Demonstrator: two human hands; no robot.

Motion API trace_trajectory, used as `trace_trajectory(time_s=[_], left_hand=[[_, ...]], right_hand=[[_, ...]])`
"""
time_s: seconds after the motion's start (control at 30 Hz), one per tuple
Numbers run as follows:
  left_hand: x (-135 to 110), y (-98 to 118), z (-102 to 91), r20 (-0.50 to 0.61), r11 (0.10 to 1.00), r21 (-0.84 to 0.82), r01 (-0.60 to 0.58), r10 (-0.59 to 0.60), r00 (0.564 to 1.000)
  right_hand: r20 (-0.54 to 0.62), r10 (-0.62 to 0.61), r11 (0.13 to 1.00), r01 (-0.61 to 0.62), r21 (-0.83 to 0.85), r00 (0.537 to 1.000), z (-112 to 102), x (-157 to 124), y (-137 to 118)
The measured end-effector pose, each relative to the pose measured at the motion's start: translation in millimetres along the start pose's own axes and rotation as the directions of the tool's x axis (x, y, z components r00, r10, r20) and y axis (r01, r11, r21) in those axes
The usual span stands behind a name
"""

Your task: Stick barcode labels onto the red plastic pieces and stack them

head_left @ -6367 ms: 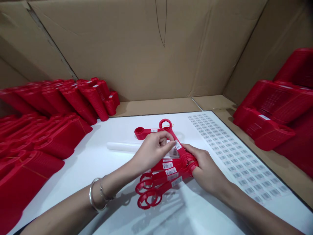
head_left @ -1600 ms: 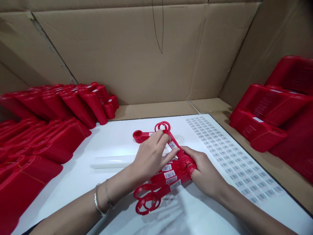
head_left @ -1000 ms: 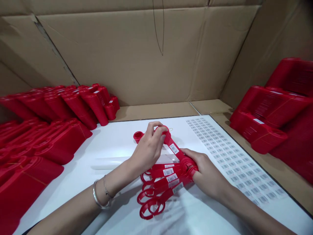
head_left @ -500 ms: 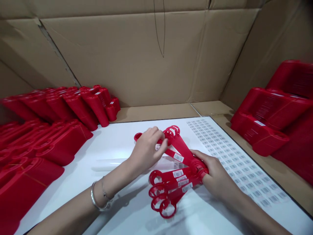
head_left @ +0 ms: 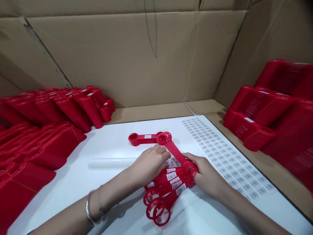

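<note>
Red plastic strips, each ending in a ring, are spread in a fan (head_left: 162,179) over the white tabletop (head_left: 105,143), low and in front of the person. Where their near ends gather, the right hand (head_left: 207,171) grips them firmly, thumb closed over the overlapping rings. Other ring ends splay toward the lower left, and small barcode labels (head_left: 176,185) sit in a slanting row across the lower strips. One upper strip (head_left: 177,152) angles away from the rest, its far end overlapping the ring of a flat red stack (head_left: 147,139) that lies just behind.

Between that upper strip and the lower ones hovers the left hand (head_left: 154,162), its fingers loosely bent inward and its thumb tucked low; from where I stand I cannot tell whether anything is pinched there. A silver bangle (head_left: 87,207) circles the wrist. Behind the hand lies a pale, translucent roll (head_left: 110,163), partly covered by it. A thin yellowish loop (head_left: 162,130) rests by the stack's right ring.

Rows of printed barcodes (head_left: 221,156) run down the table's right side. Banded red bundles are heaped at the left (head_left: 60,147), and more rise at the right (head_left: 256,132), against cardboard walls (head_left: 110,58); a dark cord (head_left: 156,49) dangles in front.
</note>
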State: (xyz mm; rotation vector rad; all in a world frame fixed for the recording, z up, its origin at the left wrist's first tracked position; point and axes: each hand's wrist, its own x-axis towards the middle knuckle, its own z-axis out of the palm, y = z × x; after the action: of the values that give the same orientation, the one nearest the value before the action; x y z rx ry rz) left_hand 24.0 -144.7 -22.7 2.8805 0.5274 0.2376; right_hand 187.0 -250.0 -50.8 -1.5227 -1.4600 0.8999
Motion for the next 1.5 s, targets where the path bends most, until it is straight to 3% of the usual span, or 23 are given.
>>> trace_trajectory(time_s=[0.1,0.27,0.47,0.57,0.8,1.0,1.27,1.5], left_hand=[[0.5,1.6,0.2,0.081,0.995,0.080,0.056,-0.062,0.995],[-0.2,1.2,1.6,0.059,0.990,0.079,0.114,-0.118,0.991],[-1.6,1.0,-12.0,-0.017,0.993,-0.122,0.013,-0.015,1.000],[-0.9,2.1,-22.2,-0.038,0.970,-0.234,0.072,-0.083,0.996],[4.8,4.1,-20.0,0.043,0.753,-0.607,0.255,-0.289,0.956],[6.7,6.8,-14.3,0.071,0.646,-0.703,0.299,-0.354,0.933],[8.3,6.8,-14.2,0.107,0.622,-0.726,0.292,-0.317,0.942],[7.7,8.0,-13.2,0.006,0.715,-0.658,0.235,-0.308,0.951]], right_hand=[[0.005,0.011,1.000,-0.011,-0.007,1.000,0.0,-0.1,1.0],[-0.006,0.029,0.999,-0.030,-0.022,1.000,-0.2,-0.3,2.7],[-0.013,0.065,0.998,-0.065,-0.018,0.998,1.5,-1.0,1.5],[-0.031,0.051,0.998,-0.052,-0.040,0.998,2.1,-0.9,-1.2],[-0.049,0.017,0.999,-0.020,-0.051,0.999,4.2,-2.9,-6.5],[-0.041,0.005,0.999,-0.007,-0.053,0.999,6.5,-5.5,-9.2],[-0.023,0.000,1.000,-0.001,-0.031,1.000,7.0,-6.9,-13.1],[-0.033,-0.018,1.000,0.018,-0.016,0.999,7.3,-7.3,-15.1]])
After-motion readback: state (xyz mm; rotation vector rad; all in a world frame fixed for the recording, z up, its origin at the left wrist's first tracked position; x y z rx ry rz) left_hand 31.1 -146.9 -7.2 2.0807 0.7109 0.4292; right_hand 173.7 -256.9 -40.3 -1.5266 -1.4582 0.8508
